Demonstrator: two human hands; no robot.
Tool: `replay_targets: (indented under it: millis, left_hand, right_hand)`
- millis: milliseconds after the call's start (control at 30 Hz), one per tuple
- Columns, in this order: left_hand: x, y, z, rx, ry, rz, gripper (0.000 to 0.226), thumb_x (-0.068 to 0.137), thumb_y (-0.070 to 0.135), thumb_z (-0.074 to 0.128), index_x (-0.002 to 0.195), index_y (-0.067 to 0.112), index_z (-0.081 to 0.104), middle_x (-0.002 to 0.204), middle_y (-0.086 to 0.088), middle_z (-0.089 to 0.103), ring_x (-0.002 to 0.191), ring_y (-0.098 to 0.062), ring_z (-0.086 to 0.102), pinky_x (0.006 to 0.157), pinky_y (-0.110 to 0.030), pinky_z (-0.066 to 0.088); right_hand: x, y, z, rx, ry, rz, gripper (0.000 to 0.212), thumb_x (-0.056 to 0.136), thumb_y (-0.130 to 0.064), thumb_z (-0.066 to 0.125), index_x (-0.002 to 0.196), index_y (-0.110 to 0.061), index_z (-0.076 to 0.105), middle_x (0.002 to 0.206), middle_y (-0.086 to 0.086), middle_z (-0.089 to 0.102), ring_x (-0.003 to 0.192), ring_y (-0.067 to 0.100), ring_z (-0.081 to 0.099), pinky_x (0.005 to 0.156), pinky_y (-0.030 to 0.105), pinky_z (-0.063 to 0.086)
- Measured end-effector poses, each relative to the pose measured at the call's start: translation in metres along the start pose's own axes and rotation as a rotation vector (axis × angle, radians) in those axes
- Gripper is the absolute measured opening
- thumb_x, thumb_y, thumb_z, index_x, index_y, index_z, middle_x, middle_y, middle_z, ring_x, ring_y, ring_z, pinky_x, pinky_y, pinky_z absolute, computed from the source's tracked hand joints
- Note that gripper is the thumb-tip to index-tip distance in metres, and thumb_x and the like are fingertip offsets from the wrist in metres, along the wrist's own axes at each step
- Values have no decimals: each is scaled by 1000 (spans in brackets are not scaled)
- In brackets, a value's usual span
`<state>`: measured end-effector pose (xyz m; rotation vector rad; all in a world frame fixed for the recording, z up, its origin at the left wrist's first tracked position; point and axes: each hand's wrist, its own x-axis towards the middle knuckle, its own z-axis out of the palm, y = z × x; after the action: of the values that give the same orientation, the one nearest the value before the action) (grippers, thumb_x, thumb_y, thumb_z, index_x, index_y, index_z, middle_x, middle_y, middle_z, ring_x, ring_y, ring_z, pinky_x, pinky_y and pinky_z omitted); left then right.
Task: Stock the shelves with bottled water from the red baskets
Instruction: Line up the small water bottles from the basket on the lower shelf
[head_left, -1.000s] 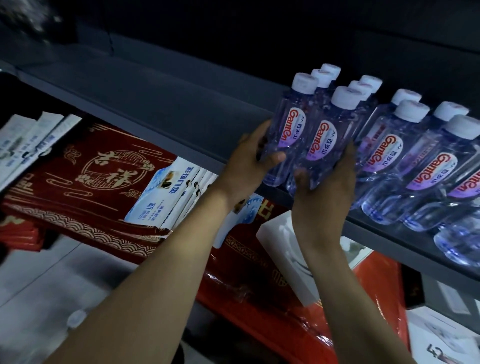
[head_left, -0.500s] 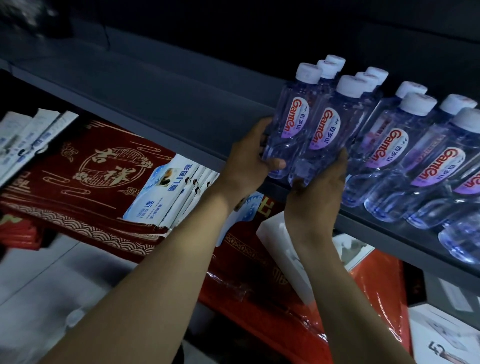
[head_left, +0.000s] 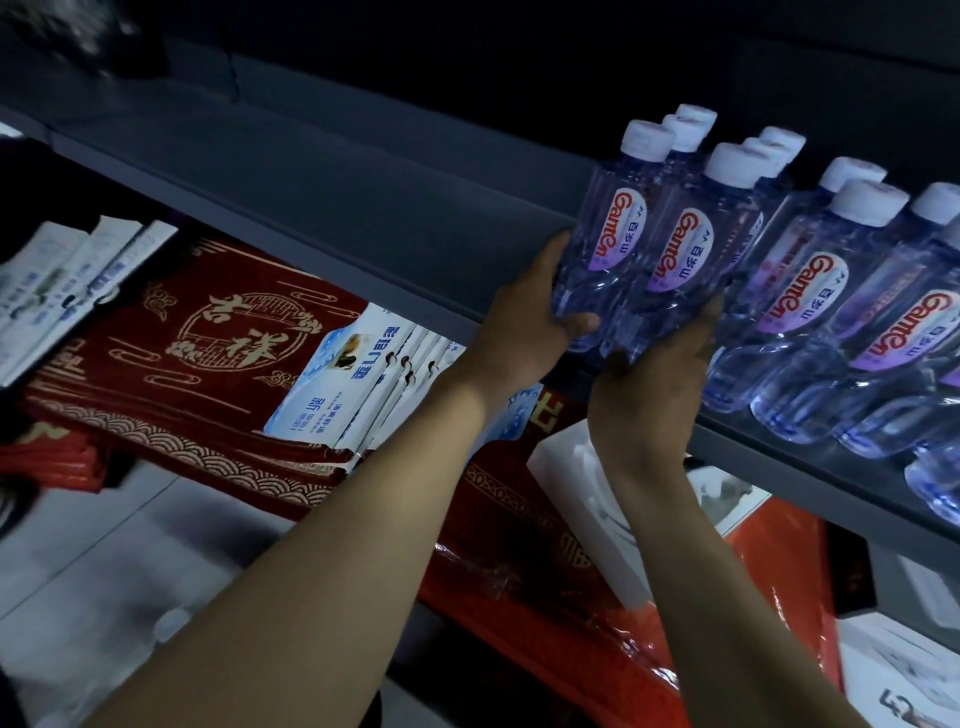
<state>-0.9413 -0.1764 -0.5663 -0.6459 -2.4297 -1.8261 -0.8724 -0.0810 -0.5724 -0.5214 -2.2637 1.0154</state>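
Shifted further onto shelf (head_left: 363, 208), two Ganten bottles (head_left: 675, 260); left hand (head_left: 530, 332), right hand (head_left: 649, 384) gripping

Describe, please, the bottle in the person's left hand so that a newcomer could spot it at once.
On the grey upper shelf, white-capped water bottles fill the right part in rows. The bottle is the front one at their left end, next to bare shelf. Only it has the left hand gripping its lower half; the right hand holds its neighbour.
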Motion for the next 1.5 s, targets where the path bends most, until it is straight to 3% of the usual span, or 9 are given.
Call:
replay_targets:
  millis: [67, 167, 333, 500, 733, 967, 1100, 1400, 1500]
  left_hand:
    - [-6, 3, -3, 158, -20, 34, 69, 91, 15, 65, 149, 27, 29, 140, 2, 56, 126, -14, 54, 102, -23, 45]
    - [-25, 6, -16, 616, 67, 68, 67, 93, 28, 58, 151, 23, 25, 138, -13, 51, 125, -33, 50, 100, -45, 48]
    - [-89, 26, -69, 972, 272, 0, 55, 94, 29, 53, 145, 13, 38, 131, -19, 50, 119, -38, 49, 93, -45, 46]
    - [-175, 44, -142, 1180, 339, -155, 51, 94, 29, 48, 143, 17, 39, 133, -16, 50, 123, -36, 46, 95, -46, 43]
    - [-310, 47, -239, 1394, 340, -465, 46, 92, 31, 48, 135, 17, 46, 129, -19, 51, 119, -41, 50, 89, -48, 45]
    - [-435, 16, -326, 1366, 384, -682, 43, 91, 37, 50, 129, 18, 50, 122, -19, 55, 112, -42, 55, 79, -44, 46]
    - [-507, -26, -366, 1296, 352, -886, 48, 92, 34, 50, 137, 17, 45, 126, -19, 53, 116, -42, 53, 87, -49, 47]
    - [-689, -134, -379, 743, 213, -1409, 40, 91, 8, 54, 130, 3, 54, 124, -22, 62, 112, -37, 61, 92, -39, 48]
    - [-728, -160, -367, 518, 277, -1607, 40, 93, 16, 56, 130, 2, 53, 126, -20, 60, 113, -35, 60, 89, -38, 49]
  right_hand:
    - [-9, -1, 0, -13, -11, -16, 88, 90, 1, 57, 156, -4, -1, 158, 20, 19, 143, 33, 24, 115, 36, 26]
    - [-22, -9, -7, -53, -19, -12, 88, 89, 0, 57, 156, -5, 0, 158, 18, 18, 145, 33, 19, 112, 29, 22]
    - [-53, -47, -22, -98, 49, -90, 78, 84, -3, 55, 153, -4, 19, 151, 21, 29, 139, 39, 29, 107, 40, 32]
    - [-125, -105, -3, -22, -242, -340, 58, 86, -6, 55, 142, -7, 39, 143, 24, 35, 131, 42, 36, 107, 40, 28]
    - [-251, -177, 23, 22, -707, -638, 44, 91, -13, 53, 135, -11, 48, 137, 19, 41, 126, 39, 45, 105, 43, 41]
    - [-356, -237, 66, -124, -1064, -860, 46, 93, -24, 55, 135, -9, 47, 135, 24, 42, 122, 43, 48, 100, 42, 44]
    - [-423, -253, 105, -230, -1219, -920, 47, 91, -18, 53, 137, -10, 48, 136, 23, 45, 125, 41, 50, 102, 40, 44]
    - [-588, -215, 182, -497, -1676, -835, 32, 88, -7, 51, 118, -2, 62, 121, 21, 64, 103, 33, 64, 74, 29, 46]
    - [-625, -183, 199, -571, -1800, -770, 30, 94, -17, 51, 118, -4, 61, 118, 20, 64, 96, 34, 62, 71, 29, 45]
